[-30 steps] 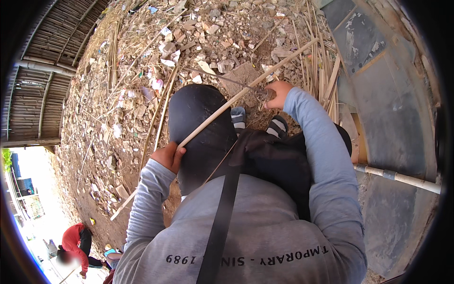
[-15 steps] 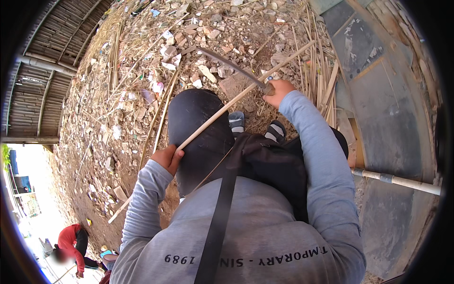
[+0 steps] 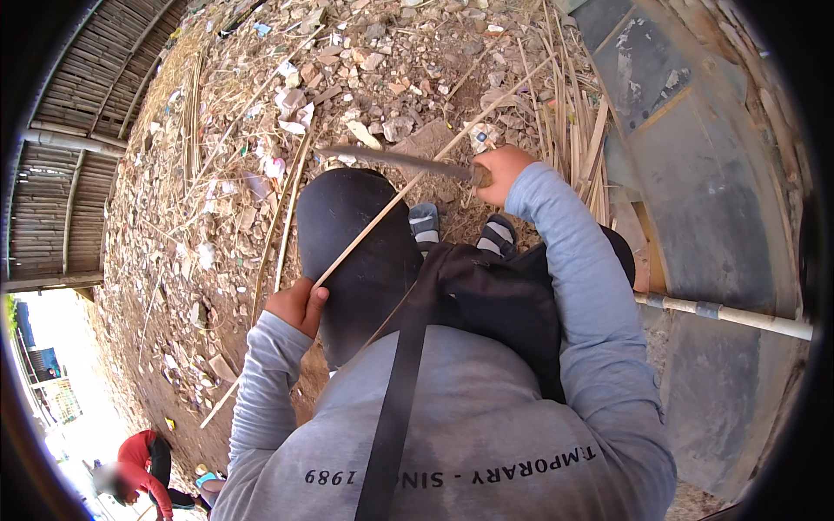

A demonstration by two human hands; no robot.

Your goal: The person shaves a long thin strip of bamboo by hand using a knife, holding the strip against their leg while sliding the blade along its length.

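"What is the left hand (image 3: 298, 307) doing?"

"Its grip is holding, fingers curled, the near end of a long, thin, pale wooden stick (image 3: 372, 227), which is slanting across the black-clothed left knee (image 3: 334, 204)."

"And the right hand (image 3: 506, 174)?"

"Its grip is clasping a long, grey metal knife (image 3: 391, 159) by the handle; the blade is crossing the stick."

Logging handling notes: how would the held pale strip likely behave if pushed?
The pale strip is probably fairly stiff, running nearly straight beyond the left grip. Long and slender, it looks light and may flex toward its far end.
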